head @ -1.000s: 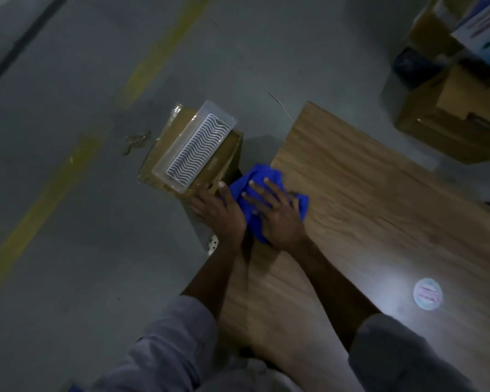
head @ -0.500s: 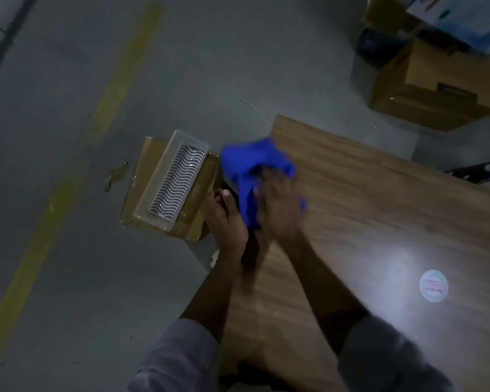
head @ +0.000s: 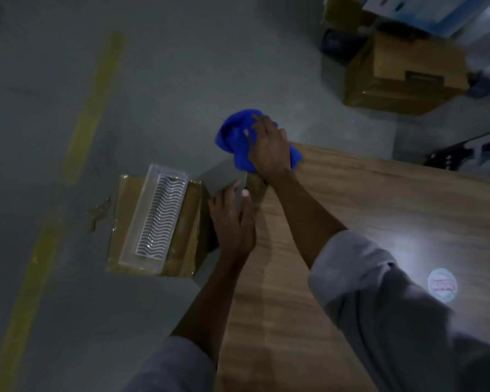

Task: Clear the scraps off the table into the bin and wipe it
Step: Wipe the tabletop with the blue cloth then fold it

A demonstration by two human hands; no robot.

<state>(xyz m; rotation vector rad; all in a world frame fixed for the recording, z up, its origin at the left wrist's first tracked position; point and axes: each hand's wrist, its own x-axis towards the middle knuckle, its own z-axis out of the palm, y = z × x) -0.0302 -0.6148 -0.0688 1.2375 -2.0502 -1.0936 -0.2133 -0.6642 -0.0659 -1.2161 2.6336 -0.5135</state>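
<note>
head view, looking down. the right hand (head: 269,154) grips a bunched blue cloth (head: 232,131) at the far left corner of the wooden worktop (head: 379,199), fingers curled over it. much of the cloth hangs past the corner, above the floor (head: 153,80). the left hand (head: 232,222) rests nearer the body against the worktop's left edge, fingers loosely straight, holding nothing visible. just left of that edge, a cardboard box (head: 125,222) sits on the floor with a clear tray (head: 159,216) on top, its long axis roughly parallel to the edge. no scraps show in the dim light. the worktop stretches right and toward the body, likely room for wiping strokes.
</note>
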